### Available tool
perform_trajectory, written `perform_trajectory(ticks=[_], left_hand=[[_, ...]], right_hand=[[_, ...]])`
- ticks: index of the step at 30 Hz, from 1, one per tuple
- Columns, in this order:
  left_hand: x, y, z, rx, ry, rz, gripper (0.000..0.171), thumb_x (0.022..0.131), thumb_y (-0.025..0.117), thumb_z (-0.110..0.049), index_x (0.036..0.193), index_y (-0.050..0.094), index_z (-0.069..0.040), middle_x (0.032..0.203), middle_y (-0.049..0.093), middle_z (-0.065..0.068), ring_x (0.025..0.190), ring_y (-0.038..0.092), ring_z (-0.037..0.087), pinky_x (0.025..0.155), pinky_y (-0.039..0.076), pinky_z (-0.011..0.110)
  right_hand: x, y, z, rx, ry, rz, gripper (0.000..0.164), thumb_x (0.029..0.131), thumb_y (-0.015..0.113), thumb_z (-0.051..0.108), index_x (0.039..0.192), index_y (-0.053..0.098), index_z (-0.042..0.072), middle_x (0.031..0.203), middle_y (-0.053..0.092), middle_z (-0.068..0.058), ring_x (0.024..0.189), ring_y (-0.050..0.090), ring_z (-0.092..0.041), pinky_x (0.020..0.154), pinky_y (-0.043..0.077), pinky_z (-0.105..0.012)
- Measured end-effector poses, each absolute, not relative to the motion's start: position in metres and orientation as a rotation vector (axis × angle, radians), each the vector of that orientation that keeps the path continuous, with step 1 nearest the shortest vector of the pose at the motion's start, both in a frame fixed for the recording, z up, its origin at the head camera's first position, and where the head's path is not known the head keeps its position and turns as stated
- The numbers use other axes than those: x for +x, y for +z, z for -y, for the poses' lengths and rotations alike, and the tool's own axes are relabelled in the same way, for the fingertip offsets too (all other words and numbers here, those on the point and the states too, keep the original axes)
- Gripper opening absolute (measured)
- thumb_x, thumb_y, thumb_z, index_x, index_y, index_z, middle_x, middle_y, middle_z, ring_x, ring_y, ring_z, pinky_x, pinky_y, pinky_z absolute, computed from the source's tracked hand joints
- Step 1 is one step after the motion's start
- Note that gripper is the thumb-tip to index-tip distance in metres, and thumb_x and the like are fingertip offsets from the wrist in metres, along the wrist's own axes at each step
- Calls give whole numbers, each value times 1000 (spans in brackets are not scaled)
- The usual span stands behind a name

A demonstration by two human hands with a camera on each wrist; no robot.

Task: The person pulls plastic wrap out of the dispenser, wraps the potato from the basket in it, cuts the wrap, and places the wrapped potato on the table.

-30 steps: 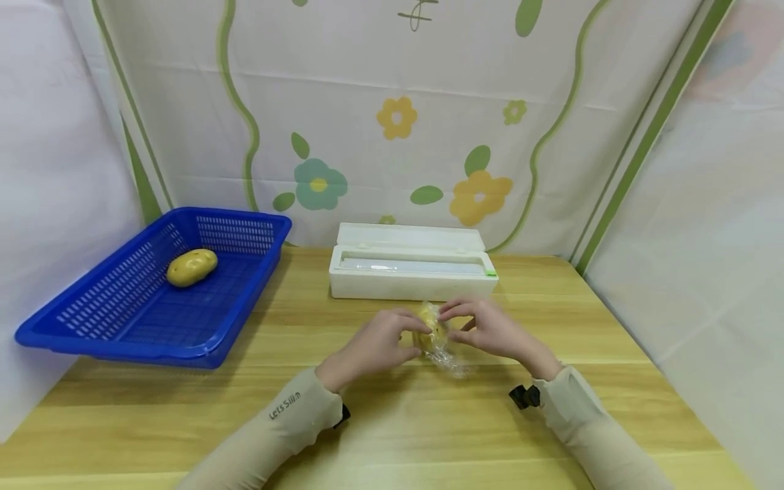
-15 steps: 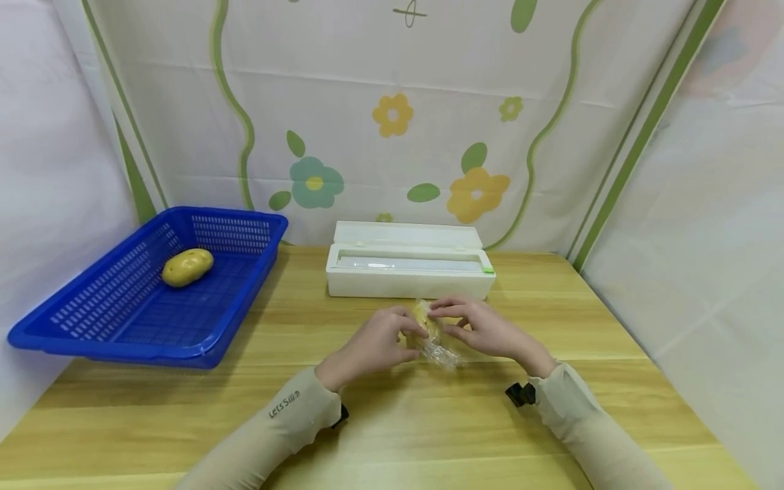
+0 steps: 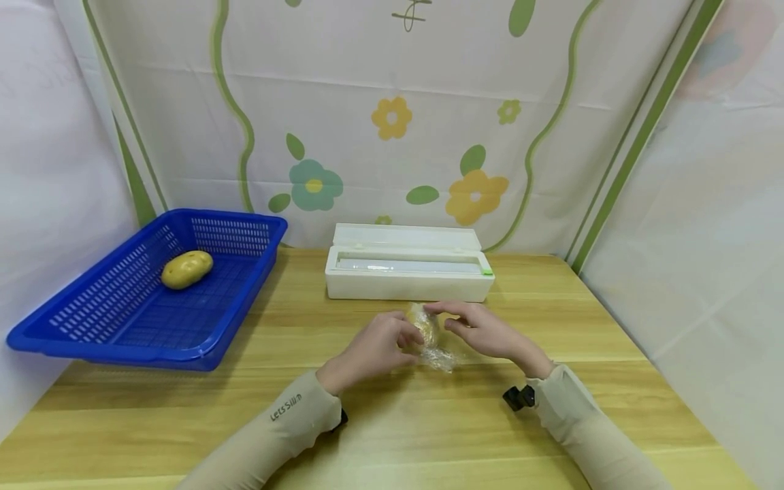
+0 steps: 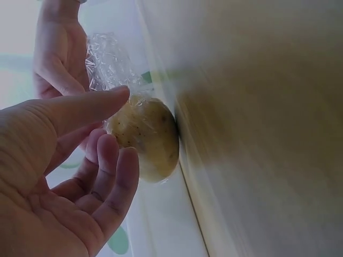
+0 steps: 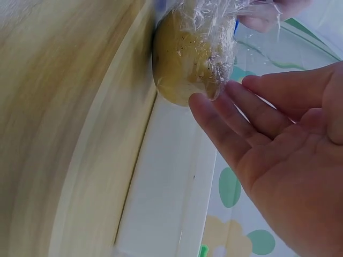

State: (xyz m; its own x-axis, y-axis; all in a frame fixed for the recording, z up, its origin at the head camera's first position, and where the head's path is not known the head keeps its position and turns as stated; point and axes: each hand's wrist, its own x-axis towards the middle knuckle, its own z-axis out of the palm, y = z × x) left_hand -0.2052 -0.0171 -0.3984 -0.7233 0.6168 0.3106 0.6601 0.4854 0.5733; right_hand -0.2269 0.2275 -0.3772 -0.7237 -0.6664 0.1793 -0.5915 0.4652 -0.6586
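A potato (image 3: 425, 328) wrapped in clear cling film rests on the table between the two hands. Loose crumpled film (image 3: 439, 359) sticks out on its near side; bunched film (image 4: 110, 61) also shows in the left wrist view. My left hand (image 3: 381, 344) steadies the potato from the left, its thumb (image 4: 102, 105) and bent fingertips at the film. From the right, my right hand (image 3: 486, 330) reaches in with fingers extended. In the right wrist view its fingertips (image 5: 199, 101) touch the wrapped potato's side.
Behind the hands stands a white cling film box (image 3: 409, 284), lid raised and a roll inside. A blue plastic basket (image 3: 202, 354) holding an unwrapped potato (image 3: 187, 269) sits at the left. Patterned cloth (image 3: 343, 102) encloses the wooden table (image 3: 392, 422).
The right hand's fingers have shifted slightly left over the potato's film and straightened. The left fingers have bent a little more. The wrapped potato has turned slightly, and the view has shifted a little.
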Motion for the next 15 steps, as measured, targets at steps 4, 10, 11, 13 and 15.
perform_trajectory(ticks=[4, 10, 11, 13, 15], left_hand=[[-205, -399, 17, -1121, -1067, 2640, 14, 77, 87, -13, 88, 78, -12, 87, 62, -4, 78, 62, 13, 67, 49, 19], [-206, -400, 16, -1114, -1075, 2623, 9, 77, 86, -15, 82, 79, -14, 84, 62, -4, 77, 61, 14, 66, 49, 20], [-205, -400, 16, -1117, -1068, 2619, 7, 78, 85, -15, 81, 79, -15, 83, 62, -4, 77, 60, 14, 65, 48, 20], [-205, -400, 16, -1114, -1059, 2612, 5, 80, 84, -17, 80, 79, -16, 84, 62, -5, 77, 59, 15, 64, 48, 22], [-206, -400, 17, -1111, -1078, 2598, 4, 83, 82, -16, 81, 78, -16, 86, 61, -5, 79, 59, 15, 66, 48, 24]], right_hand=[[-227, -378, -228, -1133, -1125, -2574, 45, 100, 48, -7, 142, 53, 8, 143, 52, -3, 115, 53, -30, 91, 49, -39], [-228, -379, -228, -1195, -1152, -2549, 51, 95, 43, -16, 140, 54, 5, 142, 52, -5, 128, 48, -22, 94, 49, -38], [-228, -379, -228, -1201, -1162, -2534, 54, 93, 43, -19, 140, 53, 4, 143, 52, -5, 131, 46, -22, 96, 48, -40], [-228, -380, -229, -1211, -1167, -2510, 60, 89, 42, -22, 140, 53, 4, 144, 50, -6, 132, 44, -22, 97, 46, -43], [-229, -381, -230, -1225, -1145, -2509, 64, 84, 44, -25, 140, 54, 6, 145, 49, -6, 133, 43, -22, 99, 44, -46]])
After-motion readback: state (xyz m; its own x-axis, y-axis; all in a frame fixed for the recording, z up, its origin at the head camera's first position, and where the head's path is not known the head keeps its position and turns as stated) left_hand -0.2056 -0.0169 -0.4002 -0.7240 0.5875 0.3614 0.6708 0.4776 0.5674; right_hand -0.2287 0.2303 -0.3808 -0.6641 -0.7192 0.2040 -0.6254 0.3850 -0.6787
